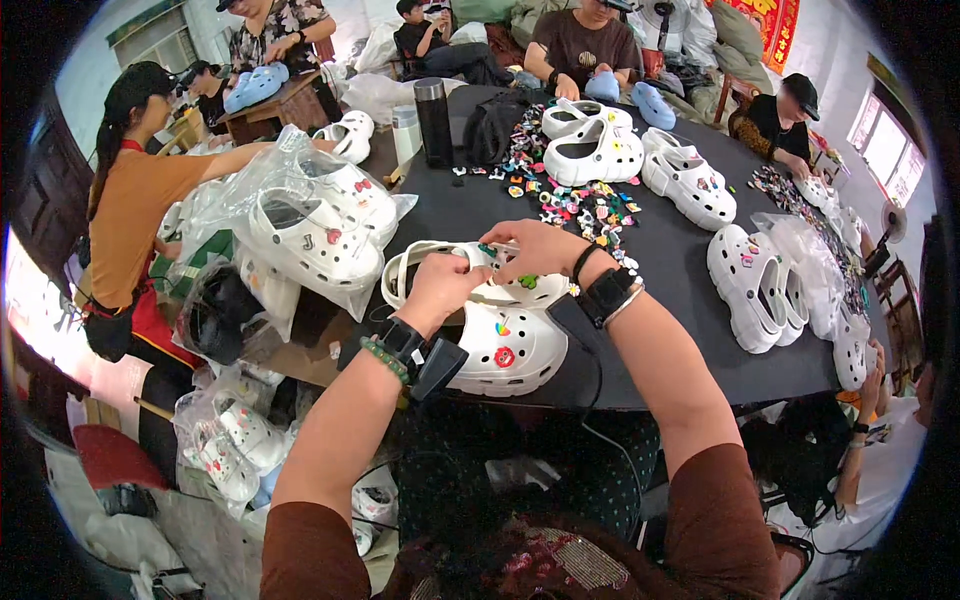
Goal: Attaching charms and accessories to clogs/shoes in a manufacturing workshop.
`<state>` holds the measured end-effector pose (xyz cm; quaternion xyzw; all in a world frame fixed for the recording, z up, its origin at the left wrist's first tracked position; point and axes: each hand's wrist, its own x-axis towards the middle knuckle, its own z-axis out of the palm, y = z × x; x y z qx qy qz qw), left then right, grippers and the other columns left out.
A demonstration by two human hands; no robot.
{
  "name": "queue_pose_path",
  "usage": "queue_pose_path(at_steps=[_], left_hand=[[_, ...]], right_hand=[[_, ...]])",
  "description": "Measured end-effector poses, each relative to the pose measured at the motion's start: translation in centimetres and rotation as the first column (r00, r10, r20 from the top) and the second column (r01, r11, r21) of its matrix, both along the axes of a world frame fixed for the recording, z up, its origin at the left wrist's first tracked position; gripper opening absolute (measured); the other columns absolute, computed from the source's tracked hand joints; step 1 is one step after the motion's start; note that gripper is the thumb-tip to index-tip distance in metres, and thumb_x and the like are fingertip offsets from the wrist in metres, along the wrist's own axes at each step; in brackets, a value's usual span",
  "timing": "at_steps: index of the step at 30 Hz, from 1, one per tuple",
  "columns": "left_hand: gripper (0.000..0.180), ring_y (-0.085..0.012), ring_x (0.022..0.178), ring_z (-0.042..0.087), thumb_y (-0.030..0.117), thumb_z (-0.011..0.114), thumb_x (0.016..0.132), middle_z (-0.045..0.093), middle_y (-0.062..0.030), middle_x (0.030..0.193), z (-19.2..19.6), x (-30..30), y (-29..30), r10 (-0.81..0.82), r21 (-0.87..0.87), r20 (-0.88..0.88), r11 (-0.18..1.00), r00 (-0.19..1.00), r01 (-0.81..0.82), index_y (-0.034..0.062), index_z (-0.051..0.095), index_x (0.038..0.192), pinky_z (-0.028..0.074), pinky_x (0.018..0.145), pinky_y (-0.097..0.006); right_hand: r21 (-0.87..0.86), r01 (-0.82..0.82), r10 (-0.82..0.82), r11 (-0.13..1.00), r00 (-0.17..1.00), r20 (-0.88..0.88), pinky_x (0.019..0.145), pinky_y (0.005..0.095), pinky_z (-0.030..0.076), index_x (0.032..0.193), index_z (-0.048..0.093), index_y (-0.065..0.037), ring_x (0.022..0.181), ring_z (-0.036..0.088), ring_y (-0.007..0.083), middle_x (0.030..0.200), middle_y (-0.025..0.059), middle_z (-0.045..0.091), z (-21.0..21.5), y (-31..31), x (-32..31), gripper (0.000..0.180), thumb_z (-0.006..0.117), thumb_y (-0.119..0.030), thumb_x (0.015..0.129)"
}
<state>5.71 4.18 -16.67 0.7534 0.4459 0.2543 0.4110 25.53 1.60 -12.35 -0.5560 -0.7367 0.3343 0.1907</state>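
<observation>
My left hand (440, 285) and right hand (540, 248) met at a smooth white clog (548, 290), fingers bent; whether they pinched anything I couldn't tell. A green charm (528, 282) sat just by my right fingers. Nearer me, a second rounded clog (535, 345), pierced with holes, bore a scalloped red charm (504, 357). Beyond my fingers, small colourful charms (590, 208) lay strewn; leftward, crinkled clear plastic (230, 215) wrapped more clogs (310, 250).

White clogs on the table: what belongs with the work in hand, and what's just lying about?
Likely part of the work:
handled white clog
its nearer mate
loose colourful charms

Seemingly just about:
black flask
pale bottle
black bag
</observation>
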Motion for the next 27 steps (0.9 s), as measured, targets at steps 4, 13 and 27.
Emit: queue_pose_path(at_steps=[4, 13, 27], left_hand=[[0.031, -0.0042, 0.053, 0.036, 0.022, 0.074, 0.078, 0.046, 0.0054, 0.055, 1.8, -0.8, -1.0, -0.038, -0.035, -0.011, 0.999, 0.999, 0.037, -0.0008, 0.061, 0.061, 0.030, 0.046, -0.027], [0.033, -0.0038, 0.051, 0.033, 0.014, 0.076, 0.071, 0.039, 0.0048, 0.050, 0.4, -0.2, -1.3, 0.026, 0.005, 0.032, 1.000, 0.999, -0.026, -0.0011, 0.052, 0.053, 0.026, 0.043, -0.028], [0.029, -0.0054, 0.057, 0.047, 0.027, 0.071, 0.080, 0.057, -0.0008, 0.059, 1.9, -0.8, -1.1, -0.078, -0.089, 0.020, 0.993, 0.997, 0.079, -0.0021, 0.069, 0.075, 0.038, 0.052, -0.026]], right_hand=[[0.029, 0.021, -0.022, 0.999, 0.999, 0.041, 0.088, 0.0347, 0.049, 0.115, 0.061, -0.004, 0.103, 0.062, 0.0285, 0.116, 0.0156, 0.063, 0.0, 0.2, -0.7, 0.066, 0.080, -0.031, 0.058], [0.080, 0.051, -0.052, 0.995, 0.999, 0.008, 0.086, 0.0350, 0.050, 0.109, 0.061, -0.005, 0.101, 0.063, 0.0283, 0.106, 0.0167, 0.065, -0.4, 0.0, -0.8, 0.061, 0.080, -0.023, 0.054], [-0.023, 0.007, -0.007, 1.000, 1.000, -0.009, 0.091, 0.0324, 0.045, 0.118, 0.056, -0.005, 0.105, 0.056, 0.0199, 0.115, 0.0099, 0.060, -0.7, 0.6, -0.3, 0.064, 0.084, -0.024, 0.063]])
